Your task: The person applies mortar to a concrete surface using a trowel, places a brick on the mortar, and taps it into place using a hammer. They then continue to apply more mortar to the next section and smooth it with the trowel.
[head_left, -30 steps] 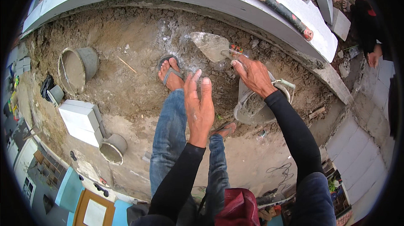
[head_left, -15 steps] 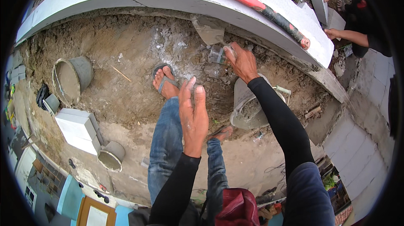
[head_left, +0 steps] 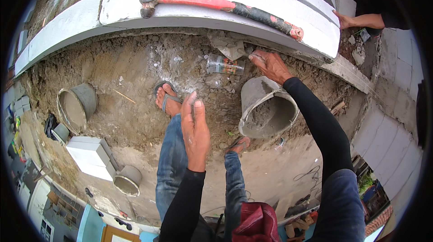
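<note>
Trowel [head_left: 232, 46] w/ mortar on its blade sits gripped in the right hand [head_left: 269, 65], fingers closed on the handle, blade pressed up under the white block wall [head_left: 216, 12] — likely so mortar goes into the joint at the base. Left hand [head_left: 195, 131] hangs open, fingers straight, holding nothing, above the knee, prob. for balance. Just below the right wrist a grey bucket [head_left: 268, 109] w/ mortar lies tilted, mouth toward the person, easy to scoop from. Clear plastic bottle [head_left: 224, 65] lies on the dirt beside the trowel. Red-handled hammer [head_left: 216, 3] rests on top of the wall, within reach. Second bucket [head_left: 77, 106] is well apart at left.
</note>
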A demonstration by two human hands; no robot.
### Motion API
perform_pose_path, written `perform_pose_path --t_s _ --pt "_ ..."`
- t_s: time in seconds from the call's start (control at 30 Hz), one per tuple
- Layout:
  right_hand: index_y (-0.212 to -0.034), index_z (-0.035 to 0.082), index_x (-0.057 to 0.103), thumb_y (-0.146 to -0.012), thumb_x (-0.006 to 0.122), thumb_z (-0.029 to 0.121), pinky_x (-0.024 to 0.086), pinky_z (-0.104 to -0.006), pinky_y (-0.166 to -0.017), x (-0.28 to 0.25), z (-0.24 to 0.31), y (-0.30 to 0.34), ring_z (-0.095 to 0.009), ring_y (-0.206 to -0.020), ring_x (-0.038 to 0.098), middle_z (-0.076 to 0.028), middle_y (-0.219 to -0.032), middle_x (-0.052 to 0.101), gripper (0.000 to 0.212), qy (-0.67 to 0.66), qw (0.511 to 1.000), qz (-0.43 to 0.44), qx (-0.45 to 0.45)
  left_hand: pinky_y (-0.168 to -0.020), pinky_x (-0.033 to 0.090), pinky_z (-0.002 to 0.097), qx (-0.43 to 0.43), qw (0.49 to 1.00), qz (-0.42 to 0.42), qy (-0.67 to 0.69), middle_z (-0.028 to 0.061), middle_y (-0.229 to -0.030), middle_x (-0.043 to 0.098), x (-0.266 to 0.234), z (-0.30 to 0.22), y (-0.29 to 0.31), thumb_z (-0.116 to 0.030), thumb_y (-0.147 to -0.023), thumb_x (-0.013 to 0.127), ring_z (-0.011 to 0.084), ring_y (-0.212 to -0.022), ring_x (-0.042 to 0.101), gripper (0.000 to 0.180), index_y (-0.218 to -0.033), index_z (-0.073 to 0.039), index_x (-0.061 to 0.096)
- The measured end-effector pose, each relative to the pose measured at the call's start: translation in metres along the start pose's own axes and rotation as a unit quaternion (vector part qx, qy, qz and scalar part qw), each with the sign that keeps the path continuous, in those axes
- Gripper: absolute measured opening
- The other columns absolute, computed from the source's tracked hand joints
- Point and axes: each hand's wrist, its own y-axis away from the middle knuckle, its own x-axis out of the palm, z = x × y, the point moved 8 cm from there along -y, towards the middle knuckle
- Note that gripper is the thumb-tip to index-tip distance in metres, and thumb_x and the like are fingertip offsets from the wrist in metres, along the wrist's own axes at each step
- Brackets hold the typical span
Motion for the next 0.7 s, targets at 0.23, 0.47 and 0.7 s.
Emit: perform_pose_path --t_s 0.23,0.47,0.7 --pt "-0.116 0.006 0.068 -0.101 0.058 0.048 0.054 -0.0489 -0.071 -0.048 -0.008 0.052 -0.041 -0.077 0.069 -0.019 -0.086 0.072 0.046 0.127 0.988 -0.075 -0.034 -0.113 0.036 0.038 0.005 1.0 0.012 -0.017 0.0173 -0.141 0.057 0.012 0.001 0.006 -0.037 -0.11 0.048 0.027 -0.131 0.051 0.051 -0.141 0.002 0.054" --pt "-0.103 0.001 0.063 -0.091 0.061 0.017 0.047 -0.0435 -0.057 -0.064 0.047 0.254 -0.036 -0.074 0.063 -0.014 -0.084 0.06 0.02 0.091 0.974 -0.208 -0.008 -0.116 0.032 0.0355 -0.025 0.999 0.029 -0.014 0.0162 -0.147 0.053 0.017 0.028 0.014 -0.042 -0.108 0.05 0.0246 -0.139 0.046 0.058 -0.145 0.003 0.053" --pt "-0.111 -0.002 0.052 -0.1 0.058 0.023 0.051 -0.0517 -0.065 0.086 -0.029 0.362 -0.046 -0.077 0.065 -0.023 -0.087 0.064 0.028 0.015 0.967 -0.109 0.228 -0.112 0.039 0.0365 -0.023 0.988 0.129 -0.085 0.0193 -0.142 0.058 0.063 0.063 0.048 -0.04 -0.103 0.061 0.0263 -0.134 0.053 0.063 -0.146 0.004 0.05"
